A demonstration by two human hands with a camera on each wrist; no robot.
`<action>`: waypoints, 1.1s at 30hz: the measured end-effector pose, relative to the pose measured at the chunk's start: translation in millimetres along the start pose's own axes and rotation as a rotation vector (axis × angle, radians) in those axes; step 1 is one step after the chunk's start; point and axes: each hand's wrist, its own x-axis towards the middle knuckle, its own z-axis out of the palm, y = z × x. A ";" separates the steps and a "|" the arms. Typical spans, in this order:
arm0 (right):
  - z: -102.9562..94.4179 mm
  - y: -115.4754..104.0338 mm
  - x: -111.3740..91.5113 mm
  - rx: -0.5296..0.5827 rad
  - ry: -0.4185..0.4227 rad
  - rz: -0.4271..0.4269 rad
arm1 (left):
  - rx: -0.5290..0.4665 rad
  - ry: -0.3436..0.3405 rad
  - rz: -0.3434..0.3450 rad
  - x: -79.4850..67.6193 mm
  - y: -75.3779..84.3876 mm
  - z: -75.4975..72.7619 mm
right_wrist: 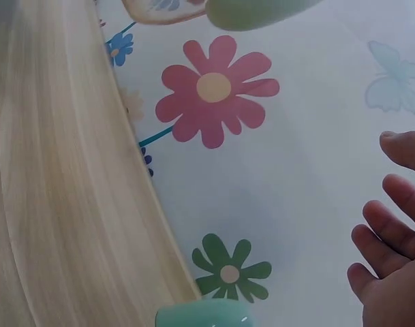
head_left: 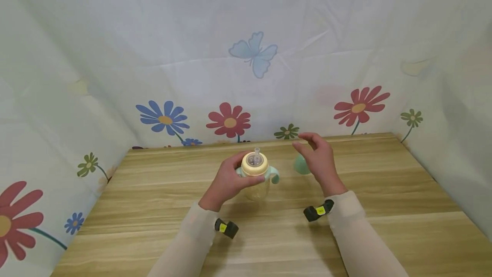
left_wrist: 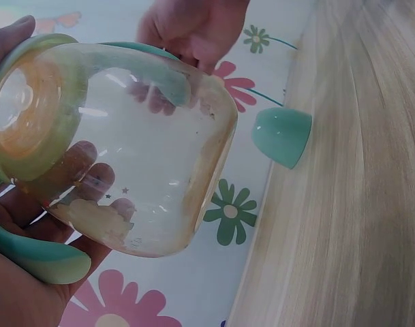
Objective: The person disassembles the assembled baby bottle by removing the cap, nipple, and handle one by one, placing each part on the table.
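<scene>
My left hand grips a clear baby bottle around its upper part, just below the cream collar. A clear straw spout points up from the top, and green handles stick out at the sides. In the left wrist view the see-through bottle body is held above the table, fingers showing through it. My right hand is in the air to the right of the bottle, fingers loosely bent and holding nothing. Partly behind it, a green dome-shaped cap stands on the table.
A wood-grain table lies under both hands. White cloth printed with flowers and a butterfly hangs behind the table and at both sides. Each wrist carries a black strap-on camera, such as the left wrist camera.
</scene>
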 end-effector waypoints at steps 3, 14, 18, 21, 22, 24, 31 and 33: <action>-0.7 -3.8 -0.9 0.012 -0.008 -0.011 | 0.004 0.001 -0.006 0.3 -0.1 0.1; -0.1 -10.2 -3.6 0.058 -0.034 -0.051 | -0.003 0.003 -0.017 -0.3 0.1 0.5; 0.2 -13.8 -3.5 0.067 -0.053 -0.063 | 0.009 0.017 -0.019 0.1 1.0 -0.3; -0.2 -17.4 -4.0 0.071 -0.065 -0.064 | 0.009 0.021 -0.018 -0.1 1.5 -0.5; -0.5 -18.4 -4.2 0.070 -0.065 -0.066 | 0.010 0.018 -0.017 0.0 1.7 -0.4; -1.3 -20.5 -5.3 0.069 -0.064 -0.068 | 0.012 0.014 -0.013 0.2 1.9 -0.2; -0.8 -25.2 -8.0 0.063 -0.080 -0.081 | 0.010 0.009 -0.012 0.7 1.9 -0.7; -0.3 -26.1 -8.3 0.063 -0.087 -0.088 | 0.011 0.010 -0.012 0.9 1.5 -0.7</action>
